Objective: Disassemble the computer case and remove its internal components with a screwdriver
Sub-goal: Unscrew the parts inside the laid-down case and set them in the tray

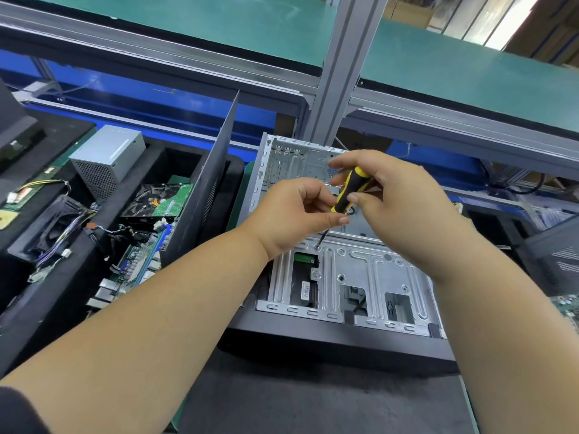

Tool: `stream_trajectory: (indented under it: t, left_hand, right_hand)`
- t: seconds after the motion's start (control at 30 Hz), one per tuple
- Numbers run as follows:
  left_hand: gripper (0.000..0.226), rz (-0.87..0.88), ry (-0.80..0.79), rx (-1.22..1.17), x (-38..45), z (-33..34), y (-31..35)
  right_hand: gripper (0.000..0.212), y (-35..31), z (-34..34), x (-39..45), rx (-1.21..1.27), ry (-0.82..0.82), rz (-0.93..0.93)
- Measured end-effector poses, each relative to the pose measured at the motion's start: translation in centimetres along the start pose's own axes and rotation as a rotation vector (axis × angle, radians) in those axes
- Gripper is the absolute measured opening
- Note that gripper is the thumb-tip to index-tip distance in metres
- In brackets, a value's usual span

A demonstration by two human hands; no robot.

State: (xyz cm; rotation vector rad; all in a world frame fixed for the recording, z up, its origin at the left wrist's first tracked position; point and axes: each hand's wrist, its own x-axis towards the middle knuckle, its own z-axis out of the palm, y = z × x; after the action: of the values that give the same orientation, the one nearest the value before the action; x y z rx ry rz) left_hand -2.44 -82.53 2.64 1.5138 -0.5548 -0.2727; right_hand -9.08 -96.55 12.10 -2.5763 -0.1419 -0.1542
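An opened computer case (pixel 360 270) lies on its side in front of me, its silver drive cage facing up. A black and yellow screwdriver (pixel 349 191) stands tilted over the cage, its tip on a screw (pixel 318 246) at the cage's upper left. My right hand (pixel 398 208) grips the handle from the top and right. My left hand (pixel 294 214) pinches the lower end of the handle between thumb and fingers. A dark drive (pixel 304 286) shows through a cage opening.
A dark case side panel (pixel 203 189) leans upright left of the case. Black foam trays at the left hold a grey power supply (pixel 106 158), a hard drive (pixel 159 202), a motherboard (pixel 138 261) and a fan with wires (pixel 56 227). An aluminium post (pixel 338 73) rises behind the case.
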Motion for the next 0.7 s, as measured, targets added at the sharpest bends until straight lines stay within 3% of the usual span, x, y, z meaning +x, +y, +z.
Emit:
stream_trajectory:
  t: [0.23,0.43,0.7]
  left_hand:
    - [0.023,0.026,0.027,0.063,-0.2,0.3,0.2]
    - [0.020,0.055,0.043,0.080,-0.3,0.4,0.3]
    - [0.023,0.084,0.010,0.146,-0.3,0.8,0.4]
  right_hand:
    - [0.036,0.2,-0.4,0.2,-0.095,0.001,-0.057]
    - [0.024,0.2,0.9,-0.5,0.055,0.330,0.033]
    - [0.017,0.4,0.4,-1.2,-0.020,0.295,0.018]
